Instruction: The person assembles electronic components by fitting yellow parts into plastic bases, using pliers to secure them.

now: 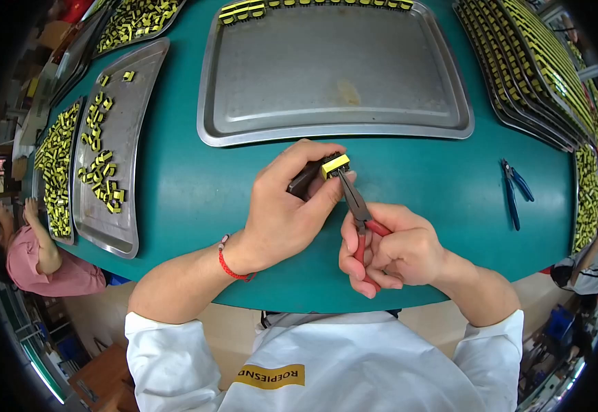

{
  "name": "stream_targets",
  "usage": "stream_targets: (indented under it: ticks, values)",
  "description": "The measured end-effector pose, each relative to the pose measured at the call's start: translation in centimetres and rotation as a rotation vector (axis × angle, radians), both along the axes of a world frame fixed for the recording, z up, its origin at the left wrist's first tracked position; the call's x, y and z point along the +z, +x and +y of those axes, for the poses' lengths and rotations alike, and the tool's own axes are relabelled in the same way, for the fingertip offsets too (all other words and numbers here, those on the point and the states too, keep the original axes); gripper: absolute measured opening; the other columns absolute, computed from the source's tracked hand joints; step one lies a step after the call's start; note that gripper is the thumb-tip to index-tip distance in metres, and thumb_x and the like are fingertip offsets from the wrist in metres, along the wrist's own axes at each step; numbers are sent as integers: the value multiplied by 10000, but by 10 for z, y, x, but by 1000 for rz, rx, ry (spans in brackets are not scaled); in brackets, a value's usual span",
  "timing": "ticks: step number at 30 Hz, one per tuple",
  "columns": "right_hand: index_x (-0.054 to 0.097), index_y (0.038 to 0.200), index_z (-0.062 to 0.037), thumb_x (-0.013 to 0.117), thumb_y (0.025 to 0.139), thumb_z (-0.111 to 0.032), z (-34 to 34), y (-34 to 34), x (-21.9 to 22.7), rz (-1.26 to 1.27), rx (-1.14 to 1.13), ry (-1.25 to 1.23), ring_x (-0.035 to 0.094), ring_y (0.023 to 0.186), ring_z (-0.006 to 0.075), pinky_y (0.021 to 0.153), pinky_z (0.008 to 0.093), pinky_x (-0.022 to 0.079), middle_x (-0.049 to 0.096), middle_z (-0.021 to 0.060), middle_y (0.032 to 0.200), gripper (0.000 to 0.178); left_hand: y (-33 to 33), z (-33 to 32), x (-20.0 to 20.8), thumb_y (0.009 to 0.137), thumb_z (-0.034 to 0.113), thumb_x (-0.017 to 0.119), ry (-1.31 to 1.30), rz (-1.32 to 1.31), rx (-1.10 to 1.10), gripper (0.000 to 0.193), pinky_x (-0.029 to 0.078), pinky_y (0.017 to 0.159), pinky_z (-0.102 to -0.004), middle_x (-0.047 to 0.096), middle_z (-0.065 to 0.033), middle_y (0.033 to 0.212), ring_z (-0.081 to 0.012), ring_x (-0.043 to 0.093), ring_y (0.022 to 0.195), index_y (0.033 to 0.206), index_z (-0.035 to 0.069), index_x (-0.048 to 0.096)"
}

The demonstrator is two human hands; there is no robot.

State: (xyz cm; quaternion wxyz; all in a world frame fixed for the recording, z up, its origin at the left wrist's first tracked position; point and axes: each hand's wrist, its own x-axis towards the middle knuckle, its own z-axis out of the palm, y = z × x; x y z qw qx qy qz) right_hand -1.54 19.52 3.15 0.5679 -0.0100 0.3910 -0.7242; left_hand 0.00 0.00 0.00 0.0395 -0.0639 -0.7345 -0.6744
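My left hand (278, 209) is closed around a small yellow-and-black transformer (336, 163), its yellow face turned up toward me. A dark block-like piece (303, 181) also sits in that grip, partly covered by the fingers; I cannot make out what it is. My right hand (405, 247) grips long-nose pliers (358, 206) by their red handles. The tips of the pliers meet the near side of the transformer, and whether they pinch a pin there is too small to tell. Both hands are just this side of a large metal tray (326, 89).
Transformers (340, 3) line the large tray's far edge. On the left, a narrower tray (124, 103) carries loose transformers, with fuller trays beyond. Blue-handled cutters (511, 192) lie on the green table (443, 178) at right, near stacked filled trays (529, 75). People sit at both sides.
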Motion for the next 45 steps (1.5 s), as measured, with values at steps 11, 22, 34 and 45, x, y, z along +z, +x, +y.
stream_targets:
  ticks: [11,22,34,45]
  values:
    - [484,1017,20,349,653,101,0,-3,2,30,32,-28,607,605,245,435,288,412,584,186,815,396,3,-2,12,909,-16,653,-7,-143,0,228,505,718,-213,630,-35,958,-72,598,865,1133,-31,612]
    - [525,999,-1,768,722,62,-18,-4,-18,1524,-628,400,489,648,91,558,220,437,543,50,834,374,9,16,30,930,134,676,199,-198,-40,204,450,697,-213,627,-3,904,-51,537,807,1064,-8,619]
    - [572,1051,-12,810,752,-26,-21,7,-19,1610,-642,372,548,613,91,534,221,458,609,71,882,382,17,3,21,1017,236,551,429,-359,-116,237,369,548,-194,583,13,786,-33,467,642,982,20,643]
    - [539,1148,47,711,858,-18,-14,21,-13,1330,-549,182,604,782,128,641,234,501,606,124,983,344,-3,6,6,994,560,333,1156,-412,-246,680,404,1065,-503,552,-230,1326,-376,526,1245,1336,-10,474]
